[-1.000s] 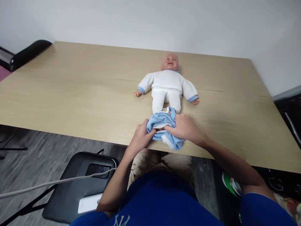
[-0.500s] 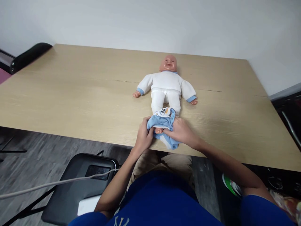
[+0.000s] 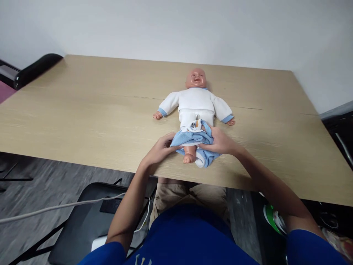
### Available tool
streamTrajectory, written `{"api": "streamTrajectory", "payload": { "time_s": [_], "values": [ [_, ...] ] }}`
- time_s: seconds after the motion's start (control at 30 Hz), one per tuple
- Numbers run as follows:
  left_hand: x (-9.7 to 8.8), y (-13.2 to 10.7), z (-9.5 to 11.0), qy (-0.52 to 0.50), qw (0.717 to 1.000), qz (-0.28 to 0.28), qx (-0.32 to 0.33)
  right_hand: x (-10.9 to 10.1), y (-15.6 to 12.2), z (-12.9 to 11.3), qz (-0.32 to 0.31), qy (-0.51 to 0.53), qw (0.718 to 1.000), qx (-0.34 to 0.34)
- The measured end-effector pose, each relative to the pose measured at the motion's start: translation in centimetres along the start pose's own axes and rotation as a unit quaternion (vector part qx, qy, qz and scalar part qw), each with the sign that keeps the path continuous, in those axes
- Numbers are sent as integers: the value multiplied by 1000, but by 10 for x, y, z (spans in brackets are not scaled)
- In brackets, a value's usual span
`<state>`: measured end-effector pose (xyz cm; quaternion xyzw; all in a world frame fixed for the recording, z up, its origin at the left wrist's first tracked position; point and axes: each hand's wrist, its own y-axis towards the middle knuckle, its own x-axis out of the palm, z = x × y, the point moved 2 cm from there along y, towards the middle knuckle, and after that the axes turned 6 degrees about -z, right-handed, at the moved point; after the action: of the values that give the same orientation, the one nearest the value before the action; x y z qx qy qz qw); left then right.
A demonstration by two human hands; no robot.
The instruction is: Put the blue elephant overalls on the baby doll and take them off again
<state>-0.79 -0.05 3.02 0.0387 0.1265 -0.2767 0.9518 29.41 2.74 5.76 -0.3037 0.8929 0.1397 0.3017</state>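
A baby doll point(image 3: 196, 98) in a white long-sleeved top with blue cuffs lies on its back, head toward the wall. Bunched around its lower legs is a small blue and white garment point(image 3: 190, 138), which looks like doll pants, with a printed figure on it. One bare foot point(image 3: 189, 158) pokes out through the near opening; the other is hidden. My left hand point(image 3: 161, 149) grips the garment's left edge, thumb toward the foot. On the right side, my right hand point(image 3: 220, 141) pinches the cloth with the thumb below the fold.
The wooden table point(image 3: 96, 110) meets a white wall at the back. A black folding chair point(image 3: 74, 232) stands at the lower left, with a pale cable point(image 3: 63, 207) crossing above it. Dark items lie below the table's right side.
Both hands have pulled the garment up the doll's legs, away from me. The foot and lower shin now stick out of the opening, where only toes showed before.
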Motion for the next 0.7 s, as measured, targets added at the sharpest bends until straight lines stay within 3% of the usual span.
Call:
{"api": "streamTrajectory", "payload": {
  "time_s": [0.1,0.3,0.37,0.43,0.53,0.63,0.7],
  "values": [
    [-10,-2,2,40,999,-36,4,-6,-9,6,-18,53,998,32],
    [-16,-4,12,99,995,10,-22,-5,-18,32,-27,274,956,100],
    [-14,6,26,154,987,49,8,-4,-19,41,-15,314,943,113],
    [-9,25,44,219,973,42,57,-1,-20,48,-4,346,931,118],
    [0,66,66,282,952,-83,87,4,-22,58,7,376,917,130],
    [1,108,77,313,924,-209,61,4,-23,64,3,384,913,135],
    [1,131,80,280,916,-284,42,0,-25,66,-20,378,917,126]
  ]
}}
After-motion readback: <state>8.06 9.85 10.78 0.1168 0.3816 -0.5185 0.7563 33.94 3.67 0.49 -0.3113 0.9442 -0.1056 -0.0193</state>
